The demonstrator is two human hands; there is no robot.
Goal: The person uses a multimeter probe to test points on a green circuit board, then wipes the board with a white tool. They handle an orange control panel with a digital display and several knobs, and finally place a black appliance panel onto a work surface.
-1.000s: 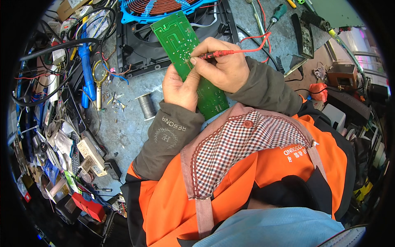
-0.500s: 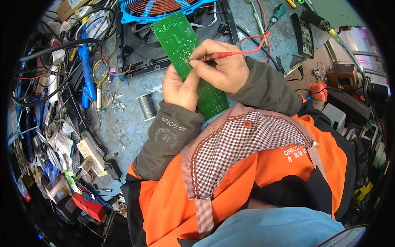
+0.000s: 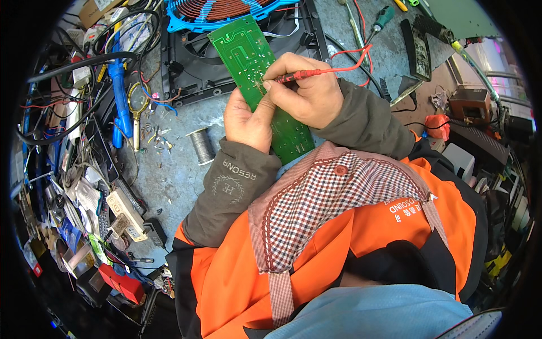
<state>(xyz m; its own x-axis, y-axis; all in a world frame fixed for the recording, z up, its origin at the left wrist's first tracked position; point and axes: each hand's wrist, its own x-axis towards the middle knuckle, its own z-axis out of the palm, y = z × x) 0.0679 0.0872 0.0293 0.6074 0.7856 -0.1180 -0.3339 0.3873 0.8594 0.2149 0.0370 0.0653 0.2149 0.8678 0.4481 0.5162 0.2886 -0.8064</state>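
Observation:
A long green circuit board (image 3: 240, 51) is tilted across the middle, its soldered side showing. My left hand (image 3: 248, 124) is closed on the board's left edge, thumb across its face; the other fingers are hidden beneath. In my right hand (image 3: 310, 99) is a red test probe (image 3: 300, 74), pinched between thumb and fingers and pointing at the solder joints near the board's middle. The probe's tip is too small to tell whether it touches. A red lead (image 3: 344, 70) runs from its back end to the right.
Behind the board lies a black housing (image 3: 186, 82) with a blue-framed copper coil (image 3: 220, 12). A spool of solder wire (image 3: 201, 146) stands left of my left hand. Farther left are a magnifying glass (image 3: 136, 121), tangled cables and a power strip (image 3: 125, 213). A green-handled screwdriver (image 3: 384, 18) lies upper right.
The board's far end has shifted very slightly to the right, and the hands have moved a little with it. Both grips are unchanged.

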